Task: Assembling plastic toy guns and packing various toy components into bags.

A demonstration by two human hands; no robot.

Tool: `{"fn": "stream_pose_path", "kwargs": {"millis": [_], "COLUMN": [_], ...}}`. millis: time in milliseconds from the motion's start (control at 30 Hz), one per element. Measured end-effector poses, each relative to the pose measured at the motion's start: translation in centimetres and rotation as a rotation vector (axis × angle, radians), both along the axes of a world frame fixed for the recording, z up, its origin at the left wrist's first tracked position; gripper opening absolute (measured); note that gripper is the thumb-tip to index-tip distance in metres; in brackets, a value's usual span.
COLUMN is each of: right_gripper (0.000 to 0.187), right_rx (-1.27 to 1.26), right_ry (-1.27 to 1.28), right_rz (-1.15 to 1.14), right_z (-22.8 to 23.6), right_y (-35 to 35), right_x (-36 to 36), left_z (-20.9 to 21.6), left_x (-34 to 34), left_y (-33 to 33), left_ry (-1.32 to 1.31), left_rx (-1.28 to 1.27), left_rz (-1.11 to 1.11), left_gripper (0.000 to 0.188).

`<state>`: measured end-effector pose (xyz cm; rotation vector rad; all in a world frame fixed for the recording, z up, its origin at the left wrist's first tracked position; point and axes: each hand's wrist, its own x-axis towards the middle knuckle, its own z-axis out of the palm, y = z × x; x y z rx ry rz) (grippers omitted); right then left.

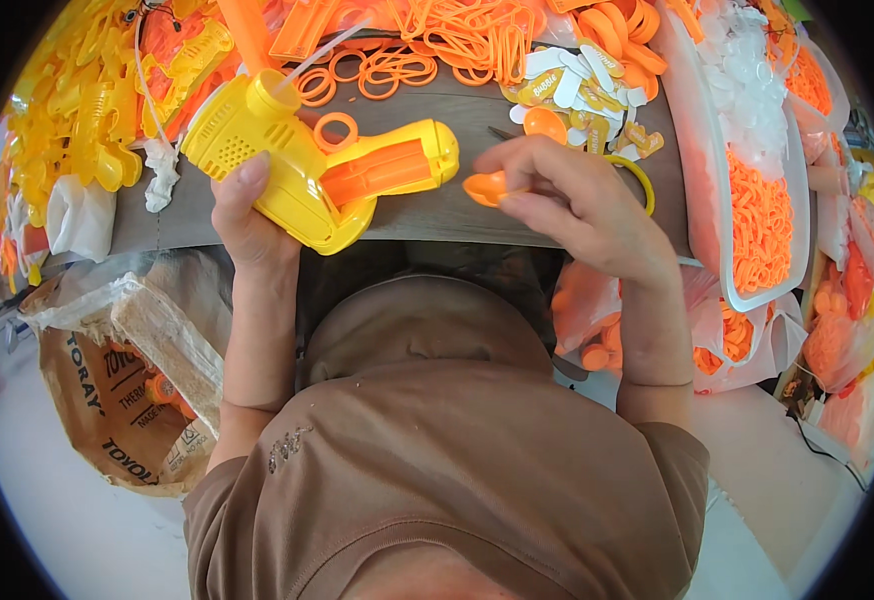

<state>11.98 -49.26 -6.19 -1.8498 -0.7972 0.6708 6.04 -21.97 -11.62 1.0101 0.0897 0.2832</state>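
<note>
My left hand (254, 218) is closed round the body of a yellow plastic toy bubble gun (292, 180), holding it tilted above the table's near edge. Its handle points right and shows an orange insert (382, 173) along its length. An orange ring-shaped trigger (336, 131) sticks out where the handle meets the body. To the right of the handle's end, my right hand (592, 200) pinches a small orange oval cap (484, 189) between thumb and fingers. The cap is apart from the gun.
Yellow toy shells (97, 115) are heaped at the left, orange loops (472, 40) at the back. Labels and white pieces (582, 85) lie behind my right hand, beside yellow-handled scissors (642, 182). A white bin (807, 230) of orange parts stands right. A paper sack (82, 370) sits lower left.
</note>
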Motion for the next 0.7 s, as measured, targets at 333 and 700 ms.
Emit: {"fn": "stream_pose_path", "kwargs": {"millis": [333, 700], "right_gripper": [0.035, 0.036], "right_rx": [0.492, 0.557], "right_ry": [0.432, 0.57], "right_rz": [-0.295, -0.266], "right_z": [-3.8, -3.7], "right_y": [3.3, 2.5], "right_x": [-2.5, -4.5], "left_z": [-0.1, 0.7], "left_x": [-0.1, -1.1], "left_y": [-0.5, -1.5], "left_ry": [0.108, 0.12], "left_rx": [-0.046, -0.268], "left_rz": [-0.135, -0.304], "left_gripper": [0.064, 0.062]}}
